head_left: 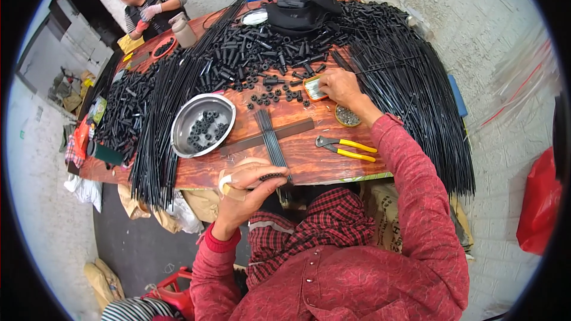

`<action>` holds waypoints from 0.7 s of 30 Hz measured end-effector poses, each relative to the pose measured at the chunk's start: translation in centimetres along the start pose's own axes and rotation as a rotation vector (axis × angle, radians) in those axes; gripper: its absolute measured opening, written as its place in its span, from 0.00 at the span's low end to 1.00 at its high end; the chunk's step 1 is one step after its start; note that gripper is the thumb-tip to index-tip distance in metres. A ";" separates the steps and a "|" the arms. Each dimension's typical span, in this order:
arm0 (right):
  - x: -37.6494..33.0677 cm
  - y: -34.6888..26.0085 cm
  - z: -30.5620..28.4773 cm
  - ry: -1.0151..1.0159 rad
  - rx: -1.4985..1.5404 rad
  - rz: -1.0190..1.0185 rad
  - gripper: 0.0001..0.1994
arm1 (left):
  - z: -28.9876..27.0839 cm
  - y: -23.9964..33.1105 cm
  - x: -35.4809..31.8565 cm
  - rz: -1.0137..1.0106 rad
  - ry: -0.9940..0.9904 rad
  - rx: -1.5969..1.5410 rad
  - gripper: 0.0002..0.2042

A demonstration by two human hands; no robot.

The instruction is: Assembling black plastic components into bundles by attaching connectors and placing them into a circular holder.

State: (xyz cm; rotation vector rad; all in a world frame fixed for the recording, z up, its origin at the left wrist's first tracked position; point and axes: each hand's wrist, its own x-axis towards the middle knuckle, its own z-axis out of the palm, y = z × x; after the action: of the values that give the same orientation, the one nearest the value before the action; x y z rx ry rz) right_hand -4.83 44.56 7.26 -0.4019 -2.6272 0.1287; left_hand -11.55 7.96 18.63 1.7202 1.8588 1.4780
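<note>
My left hand (245, 181), with a pale wrap on the thumb side, is closed at the table's near edge. Between its thumb and fingers is a black ridged piece (273, 176). A bundle of thin black rods (271, 139) meets that piece and lies across a flat brown bar (241, 142); whether the rods pass through it I cannot tell. My right hand (342, 87) dips its bunched fingertips into a small orange-rimmed tray (313, 88) of pale, thin pieces. What those fingertips hold is hidden. Beside its wrist stands a round tin (347, 120) of small grey metal bits.
Yellow-handled pliers (348, 147) lie on the right. A metal bowl (178, 142) of black round parts is at left. Black tube pieces (238, 53) and long rods (410, 83) cover the far table. Across it, another person (151, 9) in gloves works beside a beige bottle (183, 31).
</note>
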 end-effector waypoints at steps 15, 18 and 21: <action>-4.1 -16.3 -13.3 -0.070 0.912 -0.139 0.05 | -0.1 -0.8 -0.3 0.017 0.038 0.026 0.07; -6.0 -17.3 -14.5 -0.065 0.959 -0.244 0.07 | 0.2 -0.6 -0.2 0.013 0.049 0.001 0.07; -6.8 -17.4 -14.4 -0.013 0.899 -0.262 0.10 | 0.4 -0.4 -0.2 0.013 0.065 -0.020 0.07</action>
State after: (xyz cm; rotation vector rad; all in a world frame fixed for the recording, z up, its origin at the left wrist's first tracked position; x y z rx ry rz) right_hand 3.21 26.17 19.76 0.2510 -2.2986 1.1512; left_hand -11.47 8.09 18.05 1.6975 1.8616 1.5694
